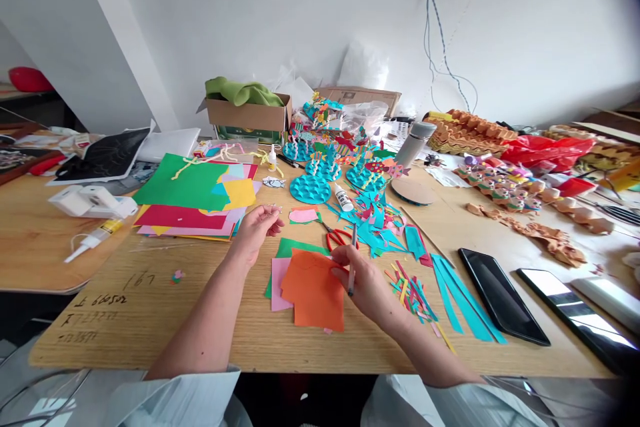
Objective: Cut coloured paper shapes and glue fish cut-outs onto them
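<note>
Loose pale blue-grey sleeves, wide-edged, creased; forearms, left hand, right hand bare.

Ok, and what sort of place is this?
Probably a craft workroom: the pale wooden table holds an irregular orange paper sheet, a heap of thin multicoloured paper strips and a round turquoise bumpy disc.

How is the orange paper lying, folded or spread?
Spread: the orange paper lies flat, overlapping the pink paper, with no folded flap showing; the right hand is at its edge.
</note>
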A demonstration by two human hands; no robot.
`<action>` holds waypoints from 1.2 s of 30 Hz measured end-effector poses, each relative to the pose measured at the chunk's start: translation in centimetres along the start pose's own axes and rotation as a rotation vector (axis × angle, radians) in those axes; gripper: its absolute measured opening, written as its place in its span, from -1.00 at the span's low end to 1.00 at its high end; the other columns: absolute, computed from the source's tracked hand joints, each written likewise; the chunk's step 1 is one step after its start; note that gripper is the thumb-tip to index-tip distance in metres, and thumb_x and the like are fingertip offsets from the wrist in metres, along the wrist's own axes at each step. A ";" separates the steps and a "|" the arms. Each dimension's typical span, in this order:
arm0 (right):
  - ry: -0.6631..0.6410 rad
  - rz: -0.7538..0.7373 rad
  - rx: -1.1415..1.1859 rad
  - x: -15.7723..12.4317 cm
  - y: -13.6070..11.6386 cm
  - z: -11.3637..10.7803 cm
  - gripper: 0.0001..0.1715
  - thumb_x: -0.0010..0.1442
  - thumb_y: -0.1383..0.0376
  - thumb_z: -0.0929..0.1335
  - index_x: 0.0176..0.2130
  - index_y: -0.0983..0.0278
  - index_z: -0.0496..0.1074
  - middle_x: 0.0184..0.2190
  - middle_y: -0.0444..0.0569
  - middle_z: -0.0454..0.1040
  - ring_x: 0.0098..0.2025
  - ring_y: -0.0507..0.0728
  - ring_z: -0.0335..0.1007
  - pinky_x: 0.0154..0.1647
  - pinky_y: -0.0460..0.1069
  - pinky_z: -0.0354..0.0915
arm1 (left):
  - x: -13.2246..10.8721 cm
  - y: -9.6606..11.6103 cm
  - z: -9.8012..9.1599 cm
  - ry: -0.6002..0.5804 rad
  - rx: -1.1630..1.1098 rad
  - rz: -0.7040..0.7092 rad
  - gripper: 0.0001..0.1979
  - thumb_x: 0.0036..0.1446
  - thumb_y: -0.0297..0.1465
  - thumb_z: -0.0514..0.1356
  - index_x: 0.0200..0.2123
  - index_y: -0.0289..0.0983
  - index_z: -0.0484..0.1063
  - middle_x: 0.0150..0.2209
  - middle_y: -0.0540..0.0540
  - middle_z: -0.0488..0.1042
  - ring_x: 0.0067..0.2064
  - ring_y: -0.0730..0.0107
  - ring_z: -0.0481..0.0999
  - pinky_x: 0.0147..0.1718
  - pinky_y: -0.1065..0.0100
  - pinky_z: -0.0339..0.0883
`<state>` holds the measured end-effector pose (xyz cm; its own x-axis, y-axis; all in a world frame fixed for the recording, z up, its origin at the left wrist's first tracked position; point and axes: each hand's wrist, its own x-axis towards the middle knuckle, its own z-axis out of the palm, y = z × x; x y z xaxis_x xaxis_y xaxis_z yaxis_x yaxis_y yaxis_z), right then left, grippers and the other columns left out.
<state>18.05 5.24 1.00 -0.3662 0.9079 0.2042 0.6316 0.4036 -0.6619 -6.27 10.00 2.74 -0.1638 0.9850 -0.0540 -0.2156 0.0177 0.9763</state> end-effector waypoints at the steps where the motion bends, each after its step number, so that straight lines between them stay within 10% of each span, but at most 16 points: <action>1: 0.009 0.018 0.058 0.2 0.0 -0.5 -0.85 0.18 0.34 0.29 -0.18 0.21 0.29 -0.28 0.00 0.49 -0.25 0.13 0.44 -0.23 0.03 0.35 | -0.1 0.0 0.0 -0.023 0.000 -0.013 -0.61 -0.21 -0.14 0.38 -0.40 -0.30 0.46 -0.51 -0.06 0.51 -0.50 0.47 0.44 -0.46 0.42 0.28; 11: 0.064 0.100 0.423 2.8 -0.8 -4.6 -0.62 0.03 0.10 0.45 -0.22 0.22 0.33 -0.35 -0.06 0.43 -0.30 0.11 0.41 -0.27 0.02 0.38 | -0.6 0.0 0.3 -0.256 -0.057 -0.165 -0.50 -0.06 0.00 0.29 -0.23 -0.30 0.51 -0.36 -0.20 0.56 -0.37 0.29 0.55 -0.41 0.34 0.38; 17: 0.051 0.054 0.423 5.2 -1.3 -3.5 -0.64 0.02 0.14 0.43 -0.22 0.24 0.33 -0.34 -0.07 0.42 -0.28 0.10 0.39 -0.23 0.03 0.37 | -0.9 0.1 0.3 -0.332 -0.118 -0.207 -0.53 -0.02 0.03 0.26 -0.29 -0.27 0.50 -0.36 -0.15 0.54 -0.40 0.36 0.52 -0.48 0.41 0.33; 26: 0.154 0.120 0.630 6.7 -0.7 -0.6 -0.55 -0.04 0.11 0.47 -0.22 0.23 0.29 -0.29 -0.02 0.51 -0.19 0.15 0.47 -0.14 0.07 0.39 | -1.3 -0.1 0.8 -0.359 -0.027 -0.178 -0.55 -0.36 -0.50 0.43 -0.28 -0.27 0.46 -0.33 -0.11 0.59 -0.27 0.24 0.58 -0.25 0.29 0.40; 36: 0.246 0.292 0.965 6.3 0.4 -0.5 -0.49 -0.12 0.10 0.53 -0.23 0.21 0.33 -0.21 -0.04 0.54 -0.20 0.13 0.46 -0.26 0.00 0.37 | -1.1 -0.3 0.7 -0.367 0.055 -0.197 -0.55 -0.28 -0.48 0.36 -0.20 -0.31 0.42 -0.34 -0.12 0.60 -0.31 0.20 0.60 -0.28 0.25 0.41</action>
<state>16.32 11.19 2.34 -0.0689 0.9975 0.0129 -0.1827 0.0001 -0.9832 -5.33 9.05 2.69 0.2312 0.9576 -0.1722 -0.1548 0.2109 0.9652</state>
